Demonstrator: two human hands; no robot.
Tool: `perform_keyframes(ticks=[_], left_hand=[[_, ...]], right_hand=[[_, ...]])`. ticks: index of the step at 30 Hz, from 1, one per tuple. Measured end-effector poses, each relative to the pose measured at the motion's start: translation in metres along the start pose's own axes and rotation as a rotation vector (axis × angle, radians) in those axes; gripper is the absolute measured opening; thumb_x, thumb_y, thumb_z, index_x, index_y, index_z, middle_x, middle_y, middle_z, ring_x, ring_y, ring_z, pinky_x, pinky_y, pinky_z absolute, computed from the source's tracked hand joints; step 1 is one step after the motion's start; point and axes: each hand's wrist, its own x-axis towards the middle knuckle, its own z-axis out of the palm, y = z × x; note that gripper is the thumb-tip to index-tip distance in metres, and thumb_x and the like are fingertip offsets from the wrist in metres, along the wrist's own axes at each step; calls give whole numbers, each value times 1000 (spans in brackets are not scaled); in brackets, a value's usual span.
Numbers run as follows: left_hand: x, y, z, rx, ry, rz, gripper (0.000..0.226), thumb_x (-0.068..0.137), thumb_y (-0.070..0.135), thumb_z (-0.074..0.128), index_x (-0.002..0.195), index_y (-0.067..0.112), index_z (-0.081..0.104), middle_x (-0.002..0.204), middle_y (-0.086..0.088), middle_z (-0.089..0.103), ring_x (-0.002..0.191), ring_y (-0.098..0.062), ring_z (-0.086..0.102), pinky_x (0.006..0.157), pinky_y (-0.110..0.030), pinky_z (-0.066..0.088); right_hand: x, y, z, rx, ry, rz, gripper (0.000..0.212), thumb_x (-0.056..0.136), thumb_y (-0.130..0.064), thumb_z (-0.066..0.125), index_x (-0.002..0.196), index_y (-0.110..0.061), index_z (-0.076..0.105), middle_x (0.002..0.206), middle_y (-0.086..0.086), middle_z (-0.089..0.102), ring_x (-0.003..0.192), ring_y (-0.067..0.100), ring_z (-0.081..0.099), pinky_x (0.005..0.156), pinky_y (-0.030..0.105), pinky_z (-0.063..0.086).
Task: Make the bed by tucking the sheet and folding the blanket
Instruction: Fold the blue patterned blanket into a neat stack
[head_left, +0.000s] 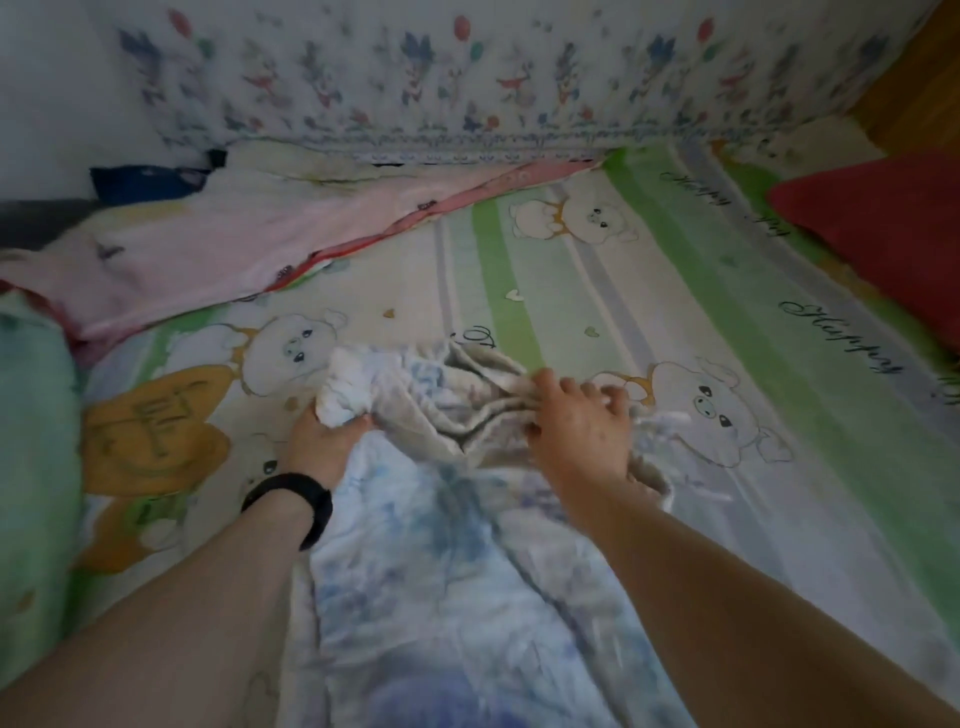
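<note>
1. Hands are both on the pale blue-and-white blanket (441, 571), which lies in a crumpled strip from the near edge of the view to the middle of the bed.
2. At the left of the blanket's far end, the left hand (324, 441) grips a bunched white corner, with the fingers curled up under the wad of cloth and the thumb side against it.
3. A black wristband (301, 501) circles the left wrist, just beside the blanket's left edge.
4. To the right, the right hand (584, 426) lies knuckles up on the gathered folds. Its fingers are curled down into the fabric and clutch a handful of it.
5. Between the two hands the blanket rises in loose grey-white ridges. Nearer the camera it lies flatter.
6. Under everything lies the sheet (597, 291), spread over the mattress and printed with green and grey stripes, cartoon pigs, small hearts and the word "Happy".
7. A pink cloth (249, 244) with a red border lies rumpled on the sheet at the far left, well apart from the hands.
8. Behind it, in the far left corner, a dark blue item (140, 179) shows only in part.
9. A red pillow (883, 239) rests on the sheet at the right edge.
10. A green bundle of fabric (31, 441) fills the left edge.
11. A floral fabric (467, 78) hangs along the far side of the bed, its lower hem meeting the sheet.
</note>
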Motion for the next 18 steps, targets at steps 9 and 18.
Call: perform_keyframes(ticks=[9,18], left_hand=[[19,-75,-72,326,112,-366,115,73,58,68,150,17,-7,157,-14,7,142,-35,20,110,-47,28],[-50,-130,-36,416,-9,-357,95,82,58,56,150,11,9,155,-14,13,143,-30,15,115,-44,19]], right_hand=[[-24,-74,50,-71,-163,-143,82,95,-41,43,150,-23,-15,158,6,-18,146,22,-16,111,59,-16],[-85,-33,82,47,-468,-90,61,100,-40,28,153,-25,1,161,2,6,148,18,5,119,38,3]])
